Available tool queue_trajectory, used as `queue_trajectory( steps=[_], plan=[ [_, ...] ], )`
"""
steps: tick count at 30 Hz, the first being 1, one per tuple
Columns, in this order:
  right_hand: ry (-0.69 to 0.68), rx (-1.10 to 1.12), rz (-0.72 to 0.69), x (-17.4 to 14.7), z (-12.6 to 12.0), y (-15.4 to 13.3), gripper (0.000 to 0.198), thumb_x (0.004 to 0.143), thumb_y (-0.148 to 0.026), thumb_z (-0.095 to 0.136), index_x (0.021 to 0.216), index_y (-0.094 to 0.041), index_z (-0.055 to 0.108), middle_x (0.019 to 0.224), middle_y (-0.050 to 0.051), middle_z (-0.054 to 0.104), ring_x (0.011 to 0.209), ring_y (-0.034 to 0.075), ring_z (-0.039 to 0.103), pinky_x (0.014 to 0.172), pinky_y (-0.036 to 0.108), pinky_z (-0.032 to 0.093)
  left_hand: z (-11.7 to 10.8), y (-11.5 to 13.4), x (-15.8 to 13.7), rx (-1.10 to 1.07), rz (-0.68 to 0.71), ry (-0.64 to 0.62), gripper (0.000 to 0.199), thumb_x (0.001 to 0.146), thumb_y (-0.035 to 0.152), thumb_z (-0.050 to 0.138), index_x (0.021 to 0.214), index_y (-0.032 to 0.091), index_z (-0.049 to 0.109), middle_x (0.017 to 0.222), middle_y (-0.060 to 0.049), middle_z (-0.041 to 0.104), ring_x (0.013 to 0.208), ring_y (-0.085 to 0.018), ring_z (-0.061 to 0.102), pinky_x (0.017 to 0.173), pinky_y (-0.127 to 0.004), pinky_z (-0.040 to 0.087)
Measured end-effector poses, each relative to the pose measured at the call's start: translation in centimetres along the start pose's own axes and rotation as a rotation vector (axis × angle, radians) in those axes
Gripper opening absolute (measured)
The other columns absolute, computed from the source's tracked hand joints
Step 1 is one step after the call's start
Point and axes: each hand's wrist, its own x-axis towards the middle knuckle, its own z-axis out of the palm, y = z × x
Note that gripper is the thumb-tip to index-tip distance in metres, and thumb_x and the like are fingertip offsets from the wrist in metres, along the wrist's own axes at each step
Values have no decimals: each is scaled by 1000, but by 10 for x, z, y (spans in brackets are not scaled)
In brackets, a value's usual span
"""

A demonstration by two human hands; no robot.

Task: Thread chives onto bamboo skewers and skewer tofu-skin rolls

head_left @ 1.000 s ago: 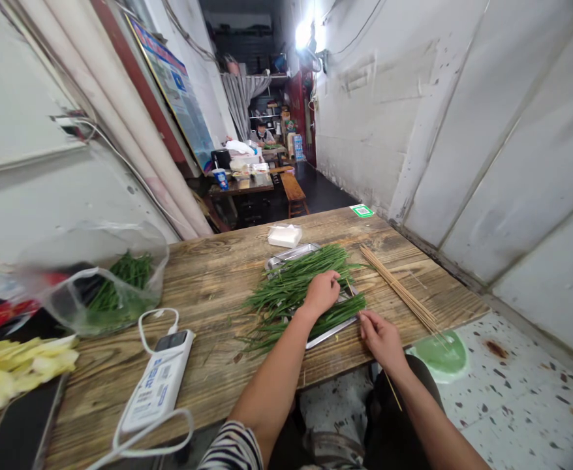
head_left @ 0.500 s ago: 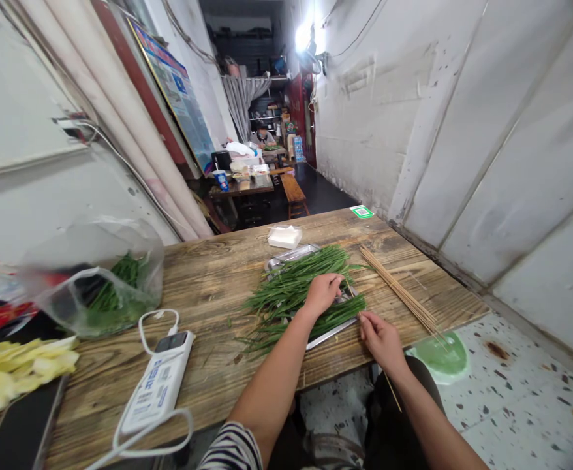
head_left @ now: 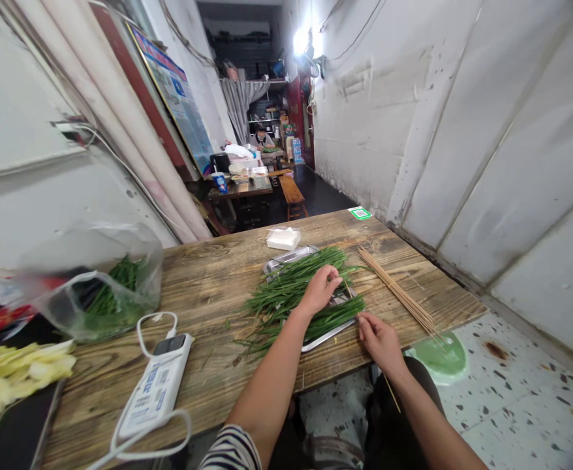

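Note:
My right hand [head_left: 378, 336] is closed on a thin bamboo skewer [head_left: 392, 393], pinched between thumb and fingers at the table's front edge. The skewer's lower end slants down over my lap. My left hand [head_left: 322, 288] hovers at the right part of a pile of green chives [head_left: 286, 281]. Its fingers are bent, with thumb and forefinger slightly apart, and I see nothing held between them. A nearer bunch of chives [head_left: 338, 313] lies along the front of a metal tray [head_left: 323, 341], its cut ends beside my right fingertips. The left forearm hides part of the pile.
A bundle of bamboo skewers [head_left: 397, 290] lies to the right. Behind the tray is a white box [head_left: 283, 239]. On the left are a power strip [head_left: 156, 388] with a cable, a plastic bag [head_left: 139, 303] of greens, pale leaves [head_left: 22, 375] and a phone [head_left: 19, 424]. A person [head_left: 261, 138] sits far back.
My left hand has shifted slightly up and left over the chives, and its thumb and forefinger have parted a little. My right hand stays nearly still with the skewer. The person at the back has raised their head.

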Motion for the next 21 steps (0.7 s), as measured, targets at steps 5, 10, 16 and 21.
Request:
queue_trajectory(
  steps=[5, 10, 16, 21],
  plan=[
    [1, -8, 12, 0, 0, -2, 49, 86, -59, 46, 92, -15, 66, 50, -2, 52, 48, 15, 50, 51, 25, 42, 3, -5, 2, -101, -63, -2, 15, 85, 24, 47, 94, 16, 57, 72, 1, 63, 68, -11, 58, 69, -22, 44],
    [-1, -1, 12, 1, 0, -3, 50, 86, -61, 46, 91, -15, 67, 49, -2, 52, 47, 16, 50, 51, 25, 42, 4, -5, 2, 1, -75, 7, 21, 85, 22, 46, 82, 16, 66, 67, 0, 67, 70, -13, 61, 75, -24, 45],
    [-11, 3, 10, 1, 0, -4, 49, 86, -59, 46, 91, -15, 66, 49, -2, 52, 47, 16, 50, 52, 25, 42, 7, -4, -1, 61, -90, -34, 24, 85, 23, 46, 77, 16, 68, 71, -1, 71, 72, -15, 63, 76, -25, 46],
    [-19, 2, 18, 1, 0, -3, 49, 86, -58, 45, 90, -14, 66, 49, -2, 52, 47, 15, 49, 51, 25, 40, 9, -4, -1, 54, -77, -41, 25, 85, 23, 46, 85, 15, 69, 72, -2, 72, 75, -16, 65, 82, -27, 47]
  ],
)
